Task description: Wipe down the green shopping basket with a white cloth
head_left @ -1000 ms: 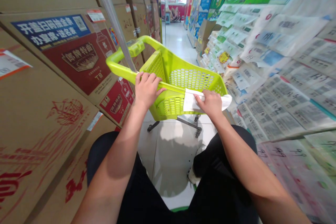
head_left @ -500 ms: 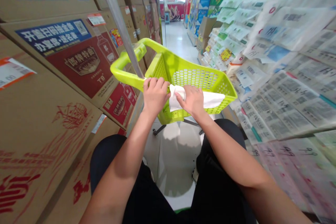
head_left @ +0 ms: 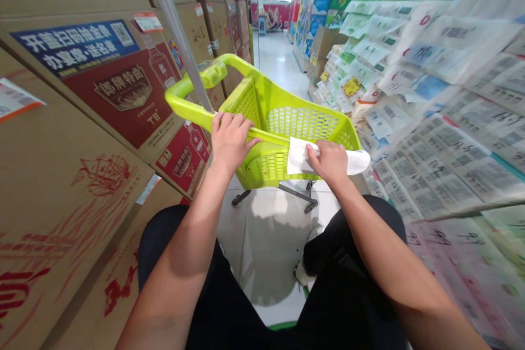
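Note:
A lime-green shopping cart (head_left: 268,167) with perforated basket walls stands in front of my knees. My left hand (head_left: 231,134) is closed over its near rim, close to the foot of a grey metal pole (head_left: 178,33). Farther right along the same rim, my right hand (head_left: 328,161) presses a white cloth (head_left: 298,157) against the edge, fingers over the top and thumb on the near side. The cloth drapes over the rim and sticks out on both sides of that hand. Part of it is hidden under my fingers.
Stacked cardboard cartons (head_left: 118,93) with price tags line the left side. Packs of tissue paper (head_left: 447,147) are piled on the right. A tiled aisle (head_left: 276,57) runs ahead, with an open carton (head_left: 322,49) at its right edge. Black casters (head_left: 310,206) show beneath the basket.
My right hand has slid right along the rim with the cloth, away from my left hand. The left hand and the cart have shifted slightly left in view.

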